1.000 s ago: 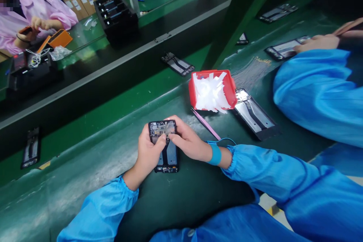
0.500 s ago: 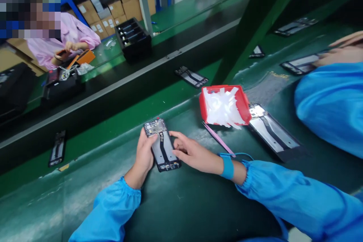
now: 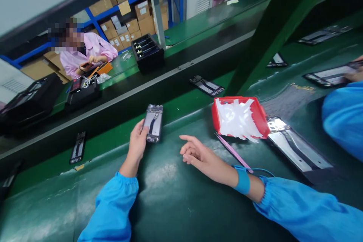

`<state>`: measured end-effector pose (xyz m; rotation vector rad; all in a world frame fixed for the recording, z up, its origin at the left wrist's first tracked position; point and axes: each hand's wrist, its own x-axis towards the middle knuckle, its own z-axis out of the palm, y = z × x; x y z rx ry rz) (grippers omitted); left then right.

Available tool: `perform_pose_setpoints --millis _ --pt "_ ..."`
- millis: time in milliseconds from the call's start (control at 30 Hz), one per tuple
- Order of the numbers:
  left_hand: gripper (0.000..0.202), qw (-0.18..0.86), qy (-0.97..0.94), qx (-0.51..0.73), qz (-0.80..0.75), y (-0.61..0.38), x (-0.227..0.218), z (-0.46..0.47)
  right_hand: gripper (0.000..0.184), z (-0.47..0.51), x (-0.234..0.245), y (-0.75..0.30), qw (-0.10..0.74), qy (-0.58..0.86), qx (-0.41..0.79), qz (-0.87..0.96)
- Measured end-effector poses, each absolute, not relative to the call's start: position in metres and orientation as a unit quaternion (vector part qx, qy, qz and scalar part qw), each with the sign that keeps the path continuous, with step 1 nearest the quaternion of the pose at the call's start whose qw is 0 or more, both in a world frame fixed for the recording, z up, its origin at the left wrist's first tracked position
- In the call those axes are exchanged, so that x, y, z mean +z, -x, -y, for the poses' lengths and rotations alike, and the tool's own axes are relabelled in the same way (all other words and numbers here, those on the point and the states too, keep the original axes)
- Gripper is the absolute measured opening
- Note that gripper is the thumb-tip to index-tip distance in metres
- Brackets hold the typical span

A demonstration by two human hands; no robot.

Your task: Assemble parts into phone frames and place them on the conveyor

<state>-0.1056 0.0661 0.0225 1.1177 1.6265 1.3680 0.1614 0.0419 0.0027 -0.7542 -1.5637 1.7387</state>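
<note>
My left hand (image 3: 137, 141) grips an opened phone (image 3: 154, 123) by its left edge, holding it over the boundary between the mat and the green belt. The phone's circuit board, grey back plate and black ribbon cable face up. My right hand (image 3: 200, 154) hovers over the green mat (image 3: 170, 204) with fingers apart and nothing in them; a blue band circles its wrist. Beyond it lie pink tweezers (image 3: 234, 153) and a red tray (image 3: 216, 119) heaped with white strips (image 3: 235, 117). Another opened phone (image 3: 297, 149) rests beside the tray.
More opened phones lie along the belt, one to the left (image 3: 78, 147) and one further back (image 3: 207, 85). A green post (image 3: 263, 41) rises at the right. At the right edge a co-worker's blue sleeve (image 3: 344, 117) reaches in. A person in pink (image 3: 90, 51) sits across.
My left hand has carried the phone forward, away from me, toward the belt. My right hand has let go of the phone's right side and now stands apart from it. The view has shifted.
</note>
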Motion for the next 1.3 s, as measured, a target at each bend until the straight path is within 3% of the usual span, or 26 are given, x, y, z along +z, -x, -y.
perform_pose_setpoints --millis 200,333,433,533,633,700,900,1100,1300 --pt "0.063 0.232 -0.456 0.438 -0.739 0.164 0.024 -0.083 0.041 -0.04 0.005 -0.163 0.318 0.29 0.611 0.665" --pt "0.051 0.086 -0.516 0.343 -0.78 0.168 0.018 -0.076 0.025 -0.036 0.012 -0.164 0.312 0.29 0.525 0.736" --pt "0.044 0.001 -0.575 0.313 -0.756 0.172 0.012 -0.077 0.019 -0.035 0.022 -0.169 0.303 0.252 0.386 0.834" --pt "0.043 -0.015 -0.594 0.334 -0.732 0.178 0.009 -0.081 0.022 -0.038 0.037 -0.181 0.217 0.217 0.199 0.931" --pt "0.039 -0.009 -0.593 0.346 -0.727 0.179 0.011 -0.082 0.027 -0.045 0.05 -0.194 0.135 0.314 0.083 0.936" --pt "0.036 -0.009 -0.593 0.35 -0.725 0.178 0.014 -0.081 0.03 -0.052 0.053 -0.2 0.124 0.381 0.05 0.915" --pt "0.032 -0.011 -0.584 0.359 -0.728 0.174 0.018 -0.079 0.029 -0.07 0.04 -0.202 0.205 0.458 0.092 0.86" --pt "0.032 0.001 -0.597 0.354 -0.72 0.18 0.015 -0.085 0.014 -0.079 0.032 -0.202 0.294 0.402 0.15 0.854" --pt "0.022 0.024 -0.583 0.354 -0.731 0.16 0.019 -0.076 0.019 -0.045 0.031 -0.189 0.296 0.34 0.175 0.875"
